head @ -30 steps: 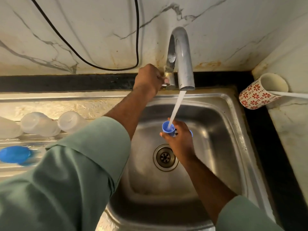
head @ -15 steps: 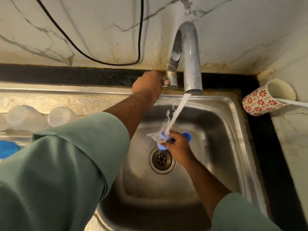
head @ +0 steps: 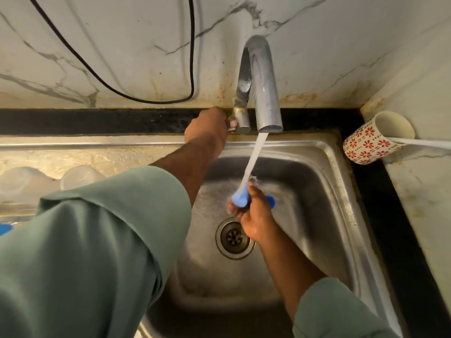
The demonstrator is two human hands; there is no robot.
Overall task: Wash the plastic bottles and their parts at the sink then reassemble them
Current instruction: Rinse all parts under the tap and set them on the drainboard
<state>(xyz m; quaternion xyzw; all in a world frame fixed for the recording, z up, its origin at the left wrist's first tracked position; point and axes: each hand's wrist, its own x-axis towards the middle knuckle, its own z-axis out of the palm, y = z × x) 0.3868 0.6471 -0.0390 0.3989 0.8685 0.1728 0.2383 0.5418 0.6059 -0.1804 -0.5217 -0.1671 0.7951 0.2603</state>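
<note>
The steel sink (head: 324, 167) holds running water: a stream from the tap (head: 266, 93) at twelve o'clock falls slantwise into the basin, and the drain (head: 234, 237) sits at its centre. Under that stream the right hand (head: 256, 215) curls its fingers round a blue bottle cap (head: 240, 200), with a second blue piece (head: 270, 200) showing just behind the hand at three o'clock of it. The left hand (head: 207, 130) is closed round the tap's handle at the basin's twelve o'clock edge. Two clear plastic bottles (head: 80, 175) lie on the drainboard at nine o'clock, partly hidden by the green sleeve (head: 97, 240). A red-patterned mug (head: 371, 140) lies tilted at two o'clock; what it holds cannot be told. Half a second earlier water splashed off the cap; now it runs smoothly over it, and the cap's open mouth, seen a second ago, faces away.
</note>
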